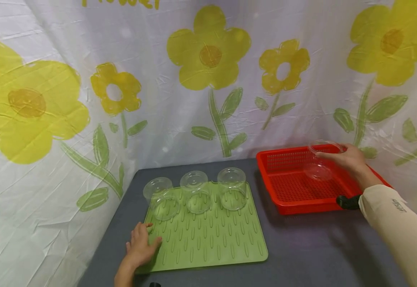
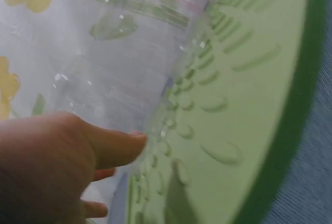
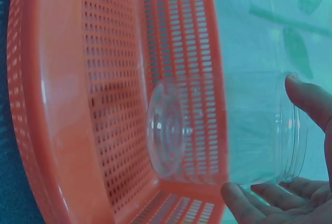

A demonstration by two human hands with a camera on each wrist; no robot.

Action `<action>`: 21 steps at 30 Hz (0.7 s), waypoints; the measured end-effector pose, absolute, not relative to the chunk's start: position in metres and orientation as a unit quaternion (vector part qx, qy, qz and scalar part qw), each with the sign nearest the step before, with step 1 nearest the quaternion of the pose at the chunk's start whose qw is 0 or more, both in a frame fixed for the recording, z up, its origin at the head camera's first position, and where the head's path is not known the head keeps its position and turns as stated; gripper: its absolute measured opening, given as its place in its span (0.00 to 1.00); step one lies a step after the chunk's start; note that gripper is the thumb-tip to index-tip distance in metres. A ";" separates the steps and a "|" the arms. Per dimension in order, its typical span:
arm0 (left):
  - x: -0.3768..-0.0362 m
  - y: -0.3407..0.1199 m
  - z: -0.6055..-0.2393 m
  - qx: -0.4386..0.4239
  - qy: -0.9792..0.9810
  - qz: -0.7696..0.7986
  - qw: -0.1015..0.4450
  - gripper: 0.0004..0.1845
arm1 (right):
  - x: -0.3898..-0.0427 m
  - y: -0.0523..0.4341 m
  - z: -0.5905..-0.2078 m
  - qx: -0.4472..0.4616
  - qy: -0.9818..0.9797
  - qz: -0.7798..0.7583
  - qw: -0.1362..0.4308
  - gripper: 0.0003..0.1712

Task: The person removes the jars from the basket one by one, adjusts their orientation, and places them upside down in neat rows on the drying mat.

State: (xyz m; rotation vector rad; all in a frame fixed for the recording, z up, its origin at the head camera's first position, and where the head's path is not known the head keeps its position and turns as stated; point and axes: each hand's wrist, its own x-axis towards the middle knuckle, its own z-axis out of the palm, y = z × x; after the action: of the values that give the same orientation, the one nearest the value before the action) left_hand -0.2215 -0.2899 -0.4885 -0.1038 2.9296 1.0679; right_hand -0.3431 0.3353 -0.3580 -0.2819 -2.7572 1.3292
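My right hand (image 1: pixel 350 159) grips a clear plastic jar (image 1: pixel 317 161) near its threaded rim, thumb on one side and fingers on the other. In the right wrist view the jar's round base (image 3: pixel 168 130) points down into the red basket (image 1: pixel 312 207). My left hand (image 1: pixel 140 247) is at the left edge of a green ridged mat (image 1: pixel 212 247), thumb and fingers spread, holding nothing. Along the back of that mat stand three clear jars, base up: a left one (image 1: pixel 161 199), a middle one (image 1: pixel 195 192) and a right one (image 1: pixel 232 189).
Mat and basket lie on a dark grey table (image 1: pixel 301 255). A white curtain (image 1: pixel 151 147) printed with yellow flowers hangs behind and along the sides. Near the basket's front right corner, a black strap (image 1: pixel 348 202) shows at my right wrist.
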 end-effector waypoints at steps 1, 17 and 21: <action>-0.222 -0.289 -0.484 -0.032 0.941 0.337 0.000 0.31 | -0.343 0.334 -0.357 -0.088 -0.895 0.435 0.033 0.66; -0.245 -0.241 -0.426 0.064 0.872 0.416 -0.249 0.32 | -0.341 0.303 -0.335 -0.019 -0.899 0.434 0.047 0.64; -0.258 -0.218 -0.412 0.102 0.861 0.421 -0.266 0.31 | -0.340 0.289 -0.327 0.000 -0.895 0.446 0.034 0.65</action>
State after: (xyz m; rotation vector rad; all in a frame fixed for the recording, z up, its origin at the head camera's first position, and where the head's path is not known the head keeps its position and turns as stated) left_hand -0.2577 -0.2175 -0.4123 0.3911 3.2867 1.6070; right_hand -0.3400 0.2893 -0.3274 0.0000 -2.7520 1.3704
